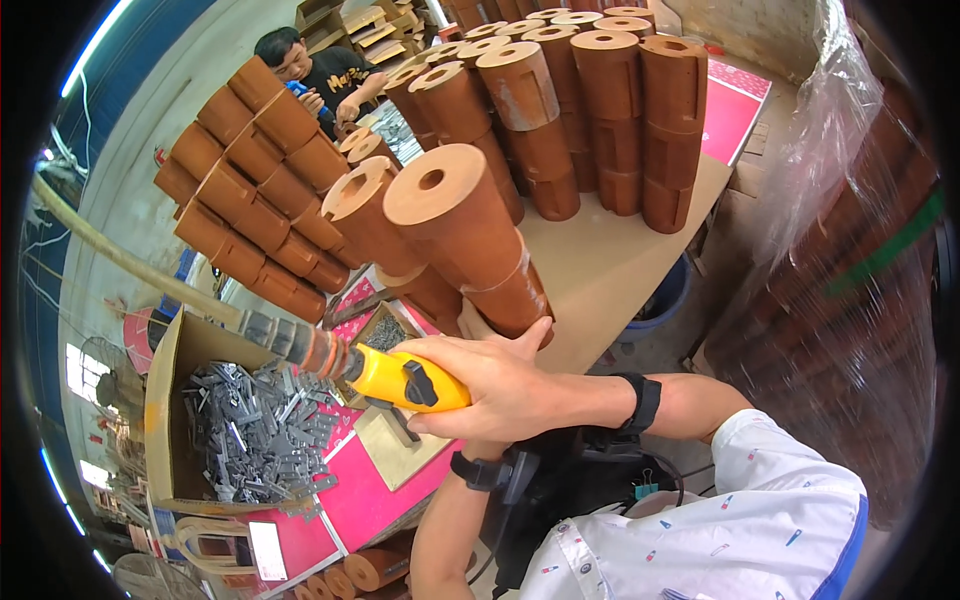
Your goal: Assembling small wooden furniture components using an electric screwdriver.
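A yellow hand tool (425, 385) with a black switch is gripped in my right hand (495, 380), its fingers wrapped round the body. A hose with a black ribbed sleeve (285, 340) runs from it to the upper left. Mostly hidden behind my right hand, my left hand (537, 335) has its thumb against the lower side of a stack of brown cylinders (445, 200), seemingly closed round its base. The top cylinder has a round hole in its end. A second brown stack (365, 205) stands close by on the left. The tool's working end is hidden.
Many stacked brown cylinders (610, 110) stand on the tan board (590, 255). At left, a cardboard box (165, 410) holds metal fittings (260, 430); a white phone-like slab (267, 550) lies near it. A blue bucket (665, 300) and plastic-wrapped stack (830, 330) are right. A person (340, 85) works beyond.
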A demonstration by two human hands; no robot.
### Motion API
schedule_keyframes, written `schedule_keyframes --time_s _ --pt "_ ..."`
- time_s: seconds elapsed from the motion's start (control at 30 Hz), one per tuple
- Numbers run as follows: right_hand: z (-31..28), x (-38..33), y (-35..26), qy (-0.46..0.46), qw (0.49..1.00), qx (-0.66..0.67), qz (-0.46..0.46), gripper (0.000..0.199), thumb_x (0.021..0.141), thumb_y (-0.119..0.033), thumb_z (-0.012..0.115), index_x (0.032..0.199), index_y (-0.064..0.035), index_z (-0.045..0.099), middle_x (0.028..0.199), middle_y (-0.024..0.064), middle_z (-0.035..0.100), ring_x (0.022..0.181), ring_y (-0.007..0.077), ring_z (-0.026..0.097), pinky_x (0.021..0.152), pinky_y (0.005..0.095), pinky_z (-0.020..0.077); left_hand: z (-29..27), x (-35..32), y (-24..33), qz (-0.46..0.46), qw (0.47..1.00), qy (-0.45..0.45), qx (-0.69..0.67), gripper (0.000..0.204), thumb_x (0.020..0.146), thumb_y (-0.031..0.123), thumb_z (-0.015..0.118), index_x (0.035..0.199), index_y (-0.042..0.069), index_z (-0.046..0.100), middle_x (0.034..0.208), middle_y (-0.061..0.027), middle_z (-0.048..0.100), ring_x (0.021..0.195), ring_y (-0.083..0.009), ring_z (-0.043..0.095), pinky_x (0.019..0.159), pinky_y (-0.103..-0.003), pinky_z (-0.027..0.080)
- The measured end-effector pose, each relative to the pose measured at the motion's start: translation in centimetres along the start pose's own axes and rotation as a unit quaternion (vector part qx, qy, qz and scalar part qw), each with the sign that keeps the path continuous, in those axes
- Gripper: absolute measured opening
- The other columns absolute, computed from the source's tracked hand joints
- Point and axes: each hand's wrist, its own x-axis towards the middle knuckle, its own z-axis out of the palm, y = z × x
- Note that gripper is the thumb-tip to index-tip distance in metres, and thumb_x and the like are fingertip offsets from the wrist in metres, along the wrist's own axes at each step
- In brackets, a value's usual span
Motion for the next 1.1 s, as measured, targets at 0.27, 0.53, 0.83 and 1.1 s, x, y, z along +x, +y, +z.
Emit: schedule_keyframes --time_s 0.27,0.53,0.83,1.1 --pt "-0.9 -0.3 -0.2 -0.031 0.997 0.063 0.010 0.059 0.075 -0.017 0.076 0.124 -0.0007 0.048 0.103 0.0095 0.059 0.095 0.0183 0.058 0.082 0.0297 0.0460 -1.0 2.3 -0.8 0.052 0.987 -0.009 -0.149 0.061 0.085 0.029 0.064 0.134 0.002 0.038 0.120 -0.0124 0.051 0.113 -0.0230 0.050 0.094 -0.039 0.042" --pt "-6.2 -1.8 -3.7 -0.052 0.981 0.133 0.133 0.055 0.072 -0.012 0.077 0.118 0.0039 0.050 0.103 0.0102 0.060 0.082 0.0127 0.059 0.073 0.0261 0.0474 -1.2 7.2 8.9 0.311 0.912 -0.012 0.266 0.092 0.070 0.023 0.074 0.141 -0.002 0.022 0.131 -0.0205 0.041 0.121 -0.0344 0.042 0.102 -0.041 0.035" --pt "-5.0 -2.2 -3.0 0.005 0.977 0.165 0.132 0.051 0.074 -0.022 0.075 0.112 0.0033 0.051 0.098 0.0130 0.062 0.070 0.0142 0.059 0.064 0.0264 0.0484 2.3 9.4 9.3 0.393 0.887 0.093 0.225 0.105 0.063 0.015 0.078 0.144 0.000 0.013 0.114 -0.0231 0.044 0.100 -0.0423 0.049 0.086 -0.045 0.044" --pt "-4.4 -2.6 -4.6 0.039 0.969 0.189 0.156 0.077 0.067 -0.031 0.079 0.125 0.0034 0.042 0.095 0.0133 0.060 0.061 0.0129 0.059 0.055 0.0208 0.0464 1.6 7.9 10.5 0.505 0.840 0.110 0.165 0.101 0.059 0.012 0.079 0.141 0.005 0.020 0.118 -0.0216 0.040 0.106 -0.0417 0.046 0.087 -0.044 0.044"
